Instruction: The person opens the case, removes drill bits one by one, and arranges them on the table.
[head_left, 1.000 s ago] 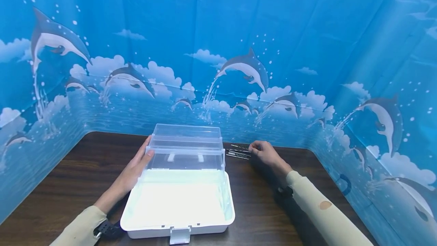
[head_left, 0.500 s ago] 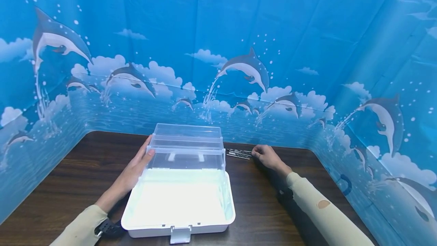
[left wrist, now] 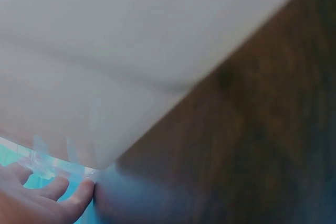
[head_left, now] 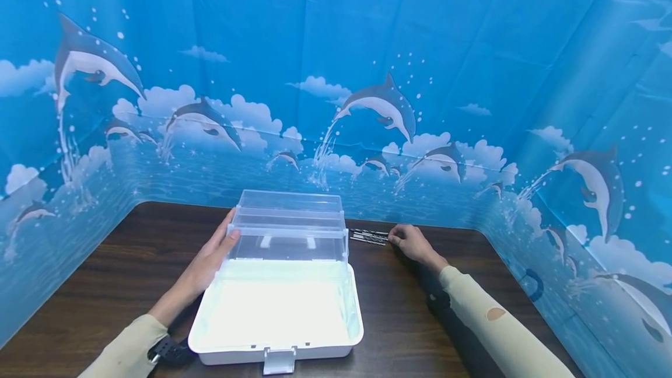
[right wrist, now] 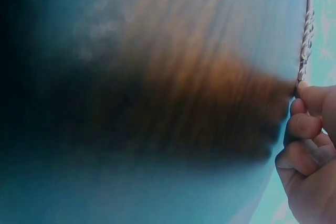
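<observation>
A white storage box (head_left: 275, 350) stands with its clear plastic lid (head_left: 287, 220) raised at the back. My left hand (head_left: 209, 258) holds the lid's left edge, thumb over the front face and fingers along the outside. In the left wrist view its fingertips (left wrist: 84, 187) are right at the clear plastic. Right of the lid lie several drill bits (head_left: 368, 237), side by side on the table. My right hand (head_left: 412, 242) pinches at their right ends with thumb and fingertips. In the right wrist view a spiral drill bit (right wrist: 306, 35) runs up from the pinch.
The dark wood table (head_left: 399, 319) ends at a blue dolphin-print curtain (head_left: 294, 74) close behind the drill bits. The box's latch (head_left: 279, 360) hangs down in front. A dark watch (head_left: 170, 350) is on the left wrist.
One drill bit, earlier held apart above the others by my right hand, now lies alongside them. The right hand has come slightly right and nearer. The left hand stays at the lid.
</observation>
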`<action>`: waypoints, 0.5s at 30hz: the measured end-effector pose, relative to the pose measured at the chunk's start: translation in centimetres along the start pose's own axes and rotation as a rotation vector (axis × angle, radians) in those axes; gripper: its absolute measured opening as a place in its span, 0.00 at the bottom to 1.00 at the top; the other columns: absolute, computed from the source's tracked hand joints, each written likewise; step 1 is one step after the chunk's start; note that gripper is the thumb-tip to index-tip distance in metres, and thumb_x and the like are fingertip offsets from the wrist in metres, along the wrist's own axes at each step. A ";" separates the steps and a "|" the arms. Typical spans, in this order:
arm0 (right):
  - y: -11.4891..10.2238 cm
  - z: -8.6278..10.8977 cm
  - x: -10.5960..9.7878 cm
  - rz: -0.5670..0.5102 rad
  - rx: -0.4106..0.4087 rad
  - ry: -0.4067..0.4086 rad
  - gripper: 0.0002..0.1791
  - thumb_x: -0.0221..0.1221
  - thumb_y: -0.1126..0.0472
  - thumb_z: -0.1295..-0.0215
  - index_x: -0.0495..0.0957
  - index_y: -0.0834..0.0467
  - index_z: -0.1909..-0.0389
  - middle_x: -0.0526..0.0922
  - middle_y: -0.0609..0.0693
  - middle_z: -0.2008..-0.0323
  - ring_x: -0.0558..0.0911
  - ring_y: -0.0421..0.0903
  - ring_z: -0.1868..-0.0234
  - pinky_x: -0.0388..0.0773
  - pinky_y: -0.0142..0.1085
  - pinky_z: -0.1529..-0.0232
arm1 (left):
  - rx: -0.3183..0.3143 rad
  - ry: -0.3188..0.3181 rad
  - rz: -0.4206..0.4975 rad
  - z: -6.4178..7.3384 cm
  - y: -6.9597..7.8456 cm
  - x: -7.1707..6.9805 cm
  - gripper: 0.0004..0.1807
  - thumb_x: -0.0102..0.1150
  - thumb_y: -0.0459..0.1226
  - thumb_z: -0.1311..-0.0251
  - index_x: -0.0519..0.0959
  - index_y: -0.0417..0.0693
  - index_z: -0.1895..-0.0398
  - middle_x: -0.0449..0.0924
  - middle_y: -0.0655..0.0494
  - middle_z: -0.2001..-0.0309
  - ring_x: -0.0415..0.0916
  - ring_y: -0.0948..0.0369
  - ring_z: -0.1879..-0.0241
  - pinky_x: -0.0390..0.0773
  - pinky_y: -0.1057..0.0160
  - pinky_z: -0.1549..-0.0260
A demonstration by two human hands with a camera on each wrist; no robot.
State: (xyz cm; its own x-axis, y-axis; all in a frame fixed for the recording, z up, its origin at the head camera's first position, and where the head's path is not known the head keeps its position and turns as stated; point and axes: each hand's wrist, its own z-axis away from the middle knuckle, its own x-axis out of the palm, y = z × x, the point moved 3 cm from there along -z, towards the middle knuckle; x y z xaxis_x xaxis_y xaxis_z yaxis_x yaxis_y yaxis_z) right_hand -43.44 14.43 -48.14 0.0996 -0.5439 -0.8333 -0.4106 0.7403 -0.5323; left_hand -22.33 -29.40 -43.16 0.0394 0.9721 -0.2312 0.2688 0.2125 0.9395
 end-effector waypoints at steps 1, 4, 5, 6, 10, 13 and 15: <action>0.0 0.0 0.0 -0.003 0.000 0.002 0.05 0.57 0.60 0.35 0.80 0.52 0.70 0.78 0.43 0.69 0.73 0.45 0.67 0.71 0.42 0.63 | 0.006 -0.001 0.004 0.0 0.0 0.0 0.31 0.34 0.42 0.27 0.37 0.65 0.27 0.33 0.54 0.28 0.39 0.42 0.33 0.53 0.31 0.48; -0.2 0.1 -0.1 -0.014 -0.001 0.001 0.05 0.57 0.60 0.35 0.80 0.52 0.69 0.78 0.43 0.69 0.73 0.45 0.67 0.70 0.42 0.62 | 0.021 -0.012 0.007 0.1 0.2 -0.1 0.31 0.34 0.41 0.27 0.37 0.65 0.27 0.32 0.54 0.28 0.40 0.42 0.33 0.53 0.32 0.48; -0.3 0.1 -0.2 -0.019 0.000 0.000 0.05 0.57 0.60 0.35 0.80 0.52 0.69 0.78 0.43 0.69 0.73 0.45 0.67 0.70 0.42 0.63 | 0.024 -0.015 0.010 0.1 0.3 -0.1 0.31 0.33 0.41 0.27 0.37 0.66 0.27 0.32 0.55 0.28 0.40 0.42 0.33 0.53 0.32 0.48; -0.3 0.1 -0.1 -0.019 0.000 -0.002 0.05 0.57 0.60 0.35 0.80 0.52 0.69 0.78 0.43 0.69 0.73 0.45 0.67 0.70 0.42 0.63 | 0.023 -0.015 0.011 0.2 0.3 -0.1 0.30 0.33 0.41 0.27 0.37 0.67 0.27 0.32 0.55 0.28 0.40 0.42 0.33 0.53 0.32 0.48; -0.2 0.1 0.0 -0.032 0.001 -0.009 0.04 0.58 0.59 0.35 0.80 0.51 0.69 0.78 0.44 0.68 0.73 0.46 0.66 0.70 0.42 0.63 | 0.012 -0.007 -0.007 0.4 0.3 -0.2 0.30 0.34 0.42 0.27 0.38 0.71 0.28 0.33 0.54 0.28 0.41 0.41 0.33 0.54 0.31 0.49; 0.0 0.3 0.1 -0.034 0.005 -0.010 0.05 0.57 0.58 0.35 0.80 0.52 0.66 0.78 0.44 0.66 0.73 0.46 0.65 0.71 0.42 0.63 | 0.000 -0.004 -0.020 0.5 -0.1 -0.2 0.31 0.35 0.42 0.27 0.37 0.71 0.28 0.32 0.54 0.28 0.40 0.41 0.33 0.54 0.31 0.49; 0.2 0.5 0.1 -0.049 0.019 -0.005 0.06 0.57 0.57 0.35 0.80 0.53 0.63 0.78 0.45 0.66 0.75 0.45 0.66 0.72 0.42 0.64 | -0.006 -0.006 -0.023 0.4 -0.6 -0.3 0.31 0.35 0.42 0.27 0.37 0.71 0.28 0.31 0.55 0.28 0.39 0.41 0.33 0.53 0.30 0.50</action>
